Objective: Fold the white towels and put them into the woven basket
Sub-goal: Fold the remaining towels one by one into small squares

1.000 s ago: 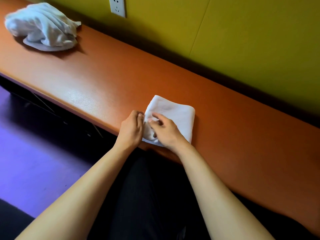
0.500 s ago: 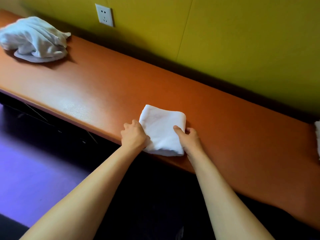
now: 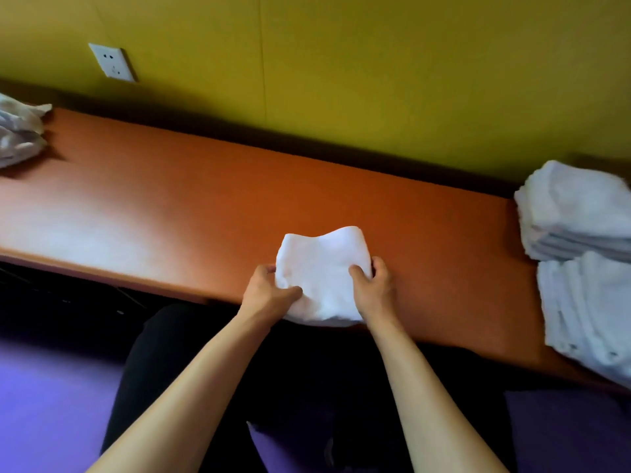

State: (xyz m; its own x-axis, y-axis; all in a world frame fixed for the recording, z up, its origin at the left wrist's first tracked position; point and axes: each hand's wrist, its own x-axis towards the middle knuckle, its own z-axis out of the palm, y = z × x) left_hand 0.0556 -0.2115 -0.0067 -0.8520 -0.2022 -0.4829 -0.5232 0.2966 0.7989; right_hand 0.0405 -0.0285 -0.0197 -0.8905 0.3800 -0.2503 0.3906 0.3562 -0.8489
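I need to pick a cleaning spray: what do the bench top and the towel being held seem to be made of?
Bench top: probably laminate or painted board, smooth orange with a soft sheen. Towel: likely cotton terry, white, fuzzy and sagging between the hands.

The folded towel [image 3: 322, 274] looks like soft, fluffy terry cloth, totally matt. Same nubby cloth on the stacked towels [image 3: 577, 213] at the right and the crumpled pile [image 3: 18, 134] on the left. The worktop [image 3: 170, 199] is a smooth orange laminate-looking surface with a soft sheen. The wall [image 3: 375, 80] is flat matt yellow, the socket plate [image 3: 112, 62] smooth white plastic.
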